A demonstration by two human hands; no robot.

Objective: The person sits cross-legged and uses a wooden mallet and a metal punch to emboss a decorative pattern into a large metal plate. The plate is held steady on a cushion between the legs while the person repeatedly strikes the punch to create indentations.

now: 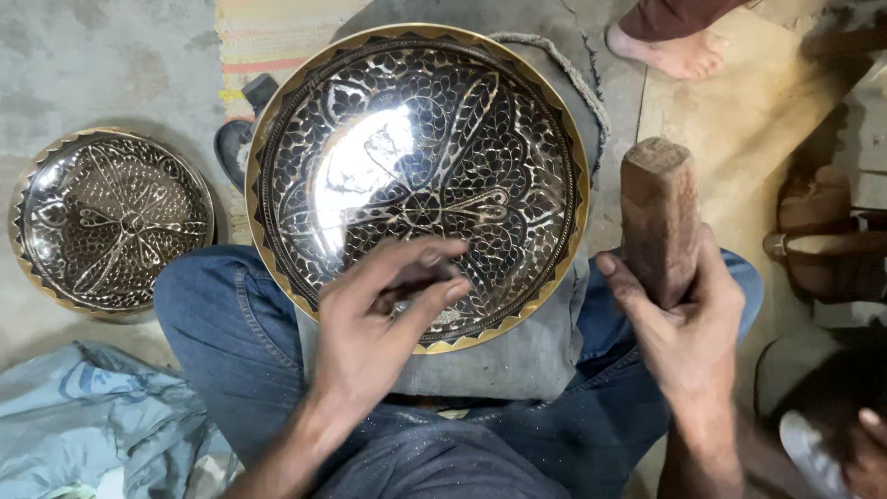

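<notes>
1. Pinched between my left hand's (383, 314) thumb and fingertips is a small dark punch tool (420, 275), its tip set on the near part of the large engraved plate (416, 185); the tool is blurred, so I cannot tell its exact angle.
2. Wrapped tight around a wooden mallet (658, 217), my right hand (688, 323) holds it upright, raised beside the plate's right rim and apart from the tool.
3. That plate rests tilted on a grey cushion (499, 360) over my lap, between my jeans-clad knees (222, 323).
4. Risk, as I judge it: my fingertips sit close around the tool's head, so an off-centre blow could land on them.
5. A slanted tool could skid on the shiny surface and scar the pattern.
6. Being only propped, the plate could slide off the cushion under a hard strike.
7. A second engraved plate (111, 222) lies on the floor to my left, and another person's bare foot (670, 51) is just beyond the plate; a slipped mallet could reach it.
</notes>
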